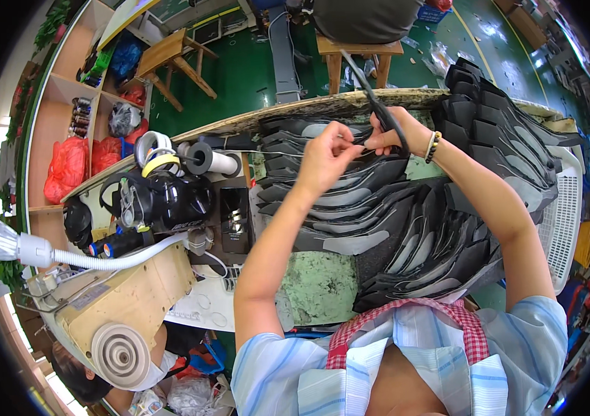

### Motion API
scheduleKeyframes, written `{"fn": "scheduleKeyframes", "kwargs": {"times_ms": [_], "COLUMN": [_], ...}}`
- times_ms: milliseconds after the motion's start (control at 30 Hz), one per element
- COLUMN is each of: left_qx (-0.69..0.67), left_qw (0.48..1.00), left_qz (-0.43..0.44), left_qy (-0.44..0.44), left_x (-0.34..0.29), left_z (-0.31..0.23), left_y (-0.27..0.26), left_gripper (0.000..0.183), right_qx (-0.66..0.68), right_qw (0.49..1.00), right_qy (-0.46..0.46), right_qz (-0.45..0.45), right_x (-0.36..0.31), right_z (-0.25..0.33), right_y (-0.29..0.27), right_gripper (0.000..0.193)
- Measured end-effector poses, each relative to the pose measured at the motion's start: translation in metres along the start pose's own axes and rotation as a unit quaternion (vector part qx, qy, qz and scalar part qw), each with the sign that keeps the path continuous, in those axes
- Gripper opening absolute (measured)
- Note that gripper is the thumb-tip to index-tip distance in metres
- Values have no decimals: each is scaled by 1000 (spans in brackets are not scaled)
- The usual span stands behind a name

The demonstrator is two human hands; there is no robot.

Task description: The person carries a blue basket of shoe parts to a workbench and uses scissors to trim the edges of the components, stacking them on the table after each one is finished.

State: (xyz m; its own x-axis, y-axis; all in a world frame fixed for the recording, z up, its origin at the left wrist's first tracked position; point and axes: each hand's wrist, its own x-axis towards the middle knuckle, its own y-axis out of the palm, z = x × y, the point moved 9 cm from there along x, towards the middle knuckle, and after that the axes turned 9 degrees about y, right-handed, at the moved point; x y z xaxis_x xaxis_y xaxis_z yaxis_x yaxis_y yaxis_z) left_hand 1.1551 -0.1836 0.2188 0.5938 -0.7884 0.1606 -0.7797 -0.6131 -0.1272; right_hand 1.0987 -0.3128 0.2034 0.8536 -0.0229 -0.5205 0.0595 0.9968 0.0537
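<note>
My left hand (328, 156) is closed in a pinch on the edge of a dark piece above a fanned row of black and grey cut pieces (350, 201). Close beside it my right hand (409, 132) has its thumb and finger pinched near the same spot. A pair of black-handled scissors (379, 107) lies in my right hand, its long blades pointing away from me. More of these layered pieces (433, 243) are fanned nearer to me on the right. Another tall stack (496, 132) stands to the right of my right forearm. What lies between my fingertips is too small to make out.
At left stands a black sewing machine (177, 197) with a white thread spool (220, 163) and a bendable lamp (24, 243). A white plastic basket (564, 215) is at right. Beyond the table (319, 281) are a wooden stool (170, 62) and a cushioned stool (360, 47). A person (76, 367) is at lower left.
</note>
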Motion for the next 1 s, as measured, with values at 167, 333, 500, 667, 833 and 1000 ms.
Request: {"fn": "scheduleKeyframes", "kwargs": {"times_ms": [167, 333, 500, 667, 833, 1000], "left_qx": [110, 253, 367, 434, 378, 367], "left_qw": [990, 963, 927, 893, 913, 928], "left_qz": [51, 32, 15, 50, 93, 59], "left_qy": [-69, -83, -72, -107, -120, -5], "left_x": [0, -6, 6, 6, -4, -14], "left_z": [57, 69, 62, 65, 45, 38], "left_y": [-67, -74, -78, -106, -121, -104], "left_gripper": [17, 22, 28, 30, 22, 16], "right_qx": [-275, -459, -607, -644, -741, -737], "right_qw": [947, 865, 754, 738, 664, 675], "right_qy": [-8, -33, -76, -73, -63, 2], "right_qz": [-164, -202, -237, -186, -74, -46], "right_x": [24, 31, 38, 6, 12, 29], "right_z": [-13, -4, 0, 40, 36, 27], "right_y": [-25, -7, -6, 16, 57, 58], "right_gripper": [27, 24, 30, 63, 81, 76]}}
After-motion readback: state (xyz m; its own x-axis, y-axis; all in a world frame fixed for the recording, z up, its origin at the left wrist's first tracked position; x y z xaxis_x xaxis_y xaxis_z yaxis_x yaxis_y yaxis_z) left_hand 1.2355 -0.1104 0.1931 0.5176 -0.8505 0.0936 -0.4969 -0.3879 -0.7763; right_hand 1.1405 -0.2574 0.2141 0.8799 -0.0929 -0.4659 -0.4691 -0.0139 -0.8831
